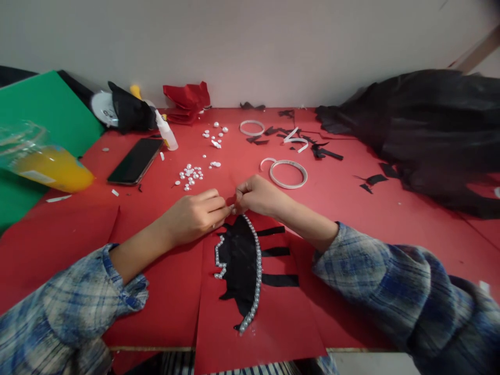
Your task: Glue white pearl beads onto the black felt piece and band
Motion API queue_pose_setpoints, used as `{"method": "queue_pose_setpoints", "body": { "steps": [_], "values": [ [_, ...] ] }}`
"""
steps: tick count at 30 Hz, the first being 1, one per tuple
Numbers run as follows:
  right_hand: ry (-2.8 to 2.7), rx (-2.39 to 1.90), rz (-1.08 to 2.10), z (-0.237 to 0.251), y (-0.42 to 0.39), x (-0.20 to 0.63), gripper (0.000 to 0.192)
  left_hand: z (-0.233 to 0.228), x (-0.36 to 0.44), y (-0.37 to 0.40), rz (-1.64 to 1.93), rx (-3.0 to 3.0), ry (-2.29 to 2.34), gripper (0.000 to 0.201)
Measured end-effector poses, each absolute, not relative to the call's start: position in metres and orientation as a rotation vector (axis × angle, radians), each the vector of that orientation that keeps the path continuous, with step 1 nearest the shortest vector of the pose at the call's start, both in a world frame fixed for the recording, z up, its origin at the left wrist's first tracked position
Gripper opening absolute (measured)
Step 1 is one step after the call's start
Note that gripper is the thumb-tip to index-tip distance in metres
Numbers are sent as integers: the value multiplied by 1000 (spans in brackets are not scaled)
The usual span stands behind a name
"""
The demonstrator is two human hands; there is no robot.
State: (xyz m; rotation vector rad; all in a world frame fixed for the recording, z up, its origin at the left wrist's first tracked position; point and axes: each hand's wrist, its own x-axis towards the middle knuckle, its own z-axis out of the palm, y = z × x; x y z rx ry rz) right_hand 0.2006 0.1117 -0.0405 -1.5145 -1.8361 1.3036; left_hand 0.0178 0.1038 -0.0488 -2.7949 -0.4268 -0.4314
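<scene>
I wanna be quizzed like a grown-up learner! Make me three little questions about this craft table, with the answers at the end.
1. How many black strips stick out to the right of the long curved bead row?
2. True or false: the phone lies to the left of the white bottle.
3. Where are the left hand and right hand? A) on the green board; B) near the bead row's far end; C) inside the yellow bag.

Key: 1. Three; 2. True; 3. B.

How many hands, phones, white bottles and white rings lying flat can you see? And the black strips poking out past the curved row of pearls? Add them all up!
Left hand and right hand: 2
Phone: 1
White bottle: 1
White rings: 2
Black strips: 3
Total: 9
</scene>
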Motion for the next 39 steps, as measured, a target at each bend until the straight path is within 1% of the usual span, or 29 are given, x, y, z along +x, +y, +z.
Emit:
{"method": "queue_pose_setpoints", "body": {
  "steps": [2,4,8,11,16,17,19,22,25,27,28,30,31,32,35,39],
  "values": [
    [-1841,-1518,1318,-41,113,201,20,-47,18,105,-460,-2781,-500,24],
    [-1853,-1516,1319,-41,114,202,17,-43,16,108,-594,-2739,-703,23],
    [-1957,-1491,1265,-37,112,210,10,-35,7,116,-1167,-2563,-1381,17],
    [-1986,-1556,1262,-28,107,219,10,-34,0,124,-1531,-2494,-1719,17],
    [-1732,-1567,1720,-5,98,231,11,-29,-4,132,-2204,-2335,-1872,18],
    [-1756,-1545,1729,0,97,234,15,-26,-4,132,-2306,-2302,-1904,18],
    [-1985,-1470,1567,7,98,243,27,-20,-4,130,-2421,-2252,-1980,19],
    [-2502,-1221,1098,10,96,261,40,-12,-5,127,-2422,-2231,-2083,19],
    [-2797,-1102,837,-1,81,272,45,-9,-8,126,-2412,-2186,-2084,19],
    [-2802,-1230,592,-13,59,269,48,-7,-9,125,-2366,-2173,-1958,20],
    [-2751,-1362,429,-19,47,264,48,-6,-9,124,-2300,-2185,-1882,21],
    [-2659,-1594,150,-25,22,253,45,-6,-7,118,-2088,-2255,-1765,21],
    [-2631,-1656,95,-26,12,248,43,-7,-5,114,-1965,-2308,-1723,20],
    [-2597,-1704,121,-26,6,244,41,-8,-2,108,-1842,-2374,-1686,18],
    [-2419,-1722,378,-16,11,246,32,-15,10,89,-1478,-2590,-1460,12],
    [-2180,-1361,924,-4,47,258,28,-25,25,65,-1064,-2613,-976,11]
  ]
}}
